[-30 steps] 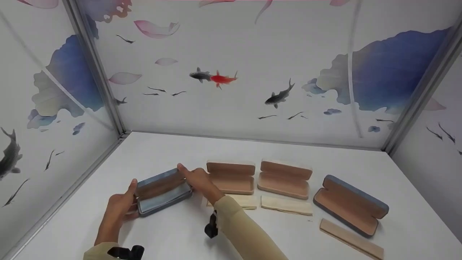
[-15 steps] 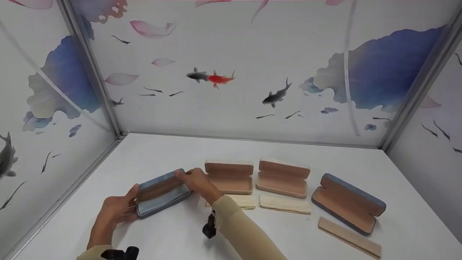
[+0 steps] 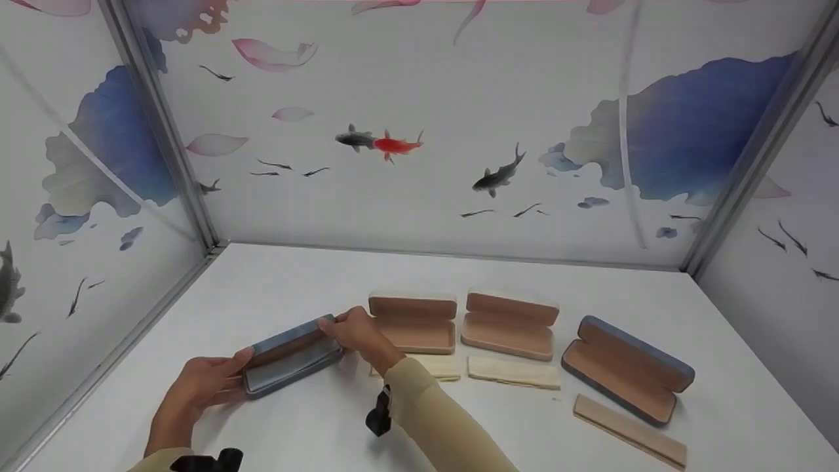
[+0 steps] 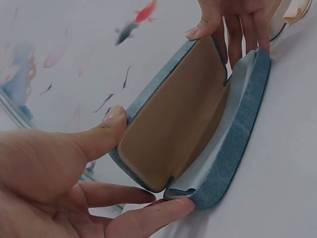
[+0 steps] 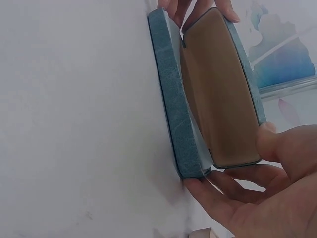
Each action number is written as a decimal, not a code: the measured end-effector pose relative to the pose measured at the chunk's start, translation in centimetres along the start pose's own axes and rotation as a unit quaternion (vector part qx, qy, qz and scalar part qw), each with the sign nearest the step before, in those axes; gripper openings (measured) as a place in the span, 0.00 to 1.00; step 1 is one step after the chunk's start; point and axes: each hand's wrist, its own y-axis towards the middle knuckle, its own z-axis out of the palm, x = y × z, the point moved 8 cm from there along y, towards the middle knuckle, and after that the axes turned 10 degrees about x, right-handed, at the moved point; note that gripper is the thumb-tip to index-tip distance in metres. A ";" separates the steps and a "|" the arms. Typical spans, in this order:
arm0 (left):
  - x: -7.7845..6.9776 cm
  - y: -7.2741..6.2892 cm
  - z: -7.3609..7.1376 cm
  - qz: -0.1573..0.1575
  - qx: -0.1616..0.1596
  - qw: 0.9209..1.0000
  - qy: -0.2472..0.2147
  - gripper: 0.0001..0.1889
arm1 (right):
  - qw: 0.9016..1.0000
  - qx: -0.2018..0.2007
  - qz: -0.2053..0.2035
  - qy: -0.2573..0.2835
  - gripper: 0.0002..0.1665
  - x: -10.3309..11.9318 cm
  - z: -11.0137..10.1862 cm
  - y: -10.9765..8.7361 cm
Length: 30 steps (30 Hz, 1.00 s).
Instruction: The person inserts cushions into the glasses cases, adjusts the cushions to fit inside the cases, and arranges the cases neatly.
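Held blue case (image 4: 185,114): at the person's left on the white table (image 3: 308,432); part-open, brown-lined lid tilted up, base near or on the tabletop, though contact cannot be told.
Inside its base: a pale folded cloth (image 3: 285,371), lying lengthwise.
Left hand (image 3: 200,381): grips the case's left end, thumb on the lid's edge, fingers spread below, one fingertip against the base.
Right hand (image 3: 359,334): grips the opposite end, thumb on the lid's edge, fingers curled around the end, with a fingertip at the base.
Middle of the table: two pale cases, the left one (image 3: 419,334) just beside the right hand, the right one (image 3: 508,337) next along; both gape open, brown inside.
In front of them: one cream folded cloth each, left (image 3: 438,368) and right (image 3: 513,373).
Far right: another blue case (image 3: 619,377), open and slanted, with a tan strip (image 3: 629,431) just in front.
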 end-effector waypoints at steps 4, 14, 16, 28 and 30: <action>0.1 0.1 0.0 0.000 0.012 1.000 0.011 0.47 | 1.000 0.009 0.012 -0.005 0.33 -0.1 0.1 0.1; -0.3 0.4 0.2 0.015 0.047 0.999 0.015 0.44 | 1.000 0.010 -0.004 -0.008 0.19 -0.3 -0.3 0.0; -0.1 0.3 0.2 0.011 0.049 0.999 0.017 0.43 | 1.000 0.016 -0.008 -0.008 0.19 -0.4 -0.2 -0.1; 0.7 0.7 0.0 -0.002 0.045 0.999 0.013 0.46 | 0.999 0.022 -0.029 -0.013 0.24 -1.0 -0.1 -0.5; 0.8 0.8 -0.1 -0.006 0.046 0.999 0.005 0.47 | 0.999 0.023 -0.033 -0.014 0.23 -1.0 -0.1 -0.6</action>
